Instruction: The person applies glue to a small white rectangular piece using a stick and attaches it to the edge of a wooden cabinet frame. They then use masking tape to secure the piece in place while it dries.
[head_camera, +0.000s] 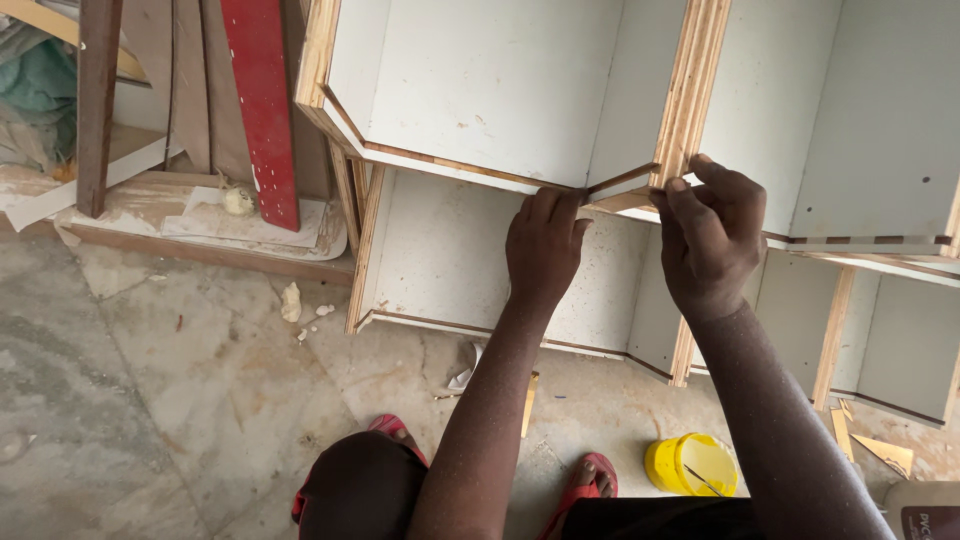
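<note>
Nearest the camera, on the stone floor (200, 400), two feet in red sandals (590, 480) stand either side of the person's knees, and a single yellow tub (690, 465) with something thin resting across its top sits just to the right of them; a few offcuts of veneer (880, 450) lie further right, and several pale scraps (292, 300) dot the floor to the left. Above that both forearms reach up and away to the white laminated cabinet (480, 90), which shows one upright plywood divider (690, 90) between two compartments on the upper tier and more compartments below. The thing in hand is one thin brown edging strip (620, 181), lying along the front edge of the cabinet's shelf; its long axis runs nearly level, left to right, rising slightly toward the divider. The left hand (545, 250) has its fingers (548, 205) pressed together and laid flat on the strip's left part, pushing it against the edge. The right hand (712, 230) sits at the strip's right end, where the strip meets the divider, its fingers (685, 190) pinching that end between thumb and forefinger. So the strip lies between the two hands, touching both, with its loose end nearer the right hand. Farthest off, at the upper left, one red board (262, 110) and one dark wooden post (97, 100) lean upright beside the cabinet over sheets of board.
</note>
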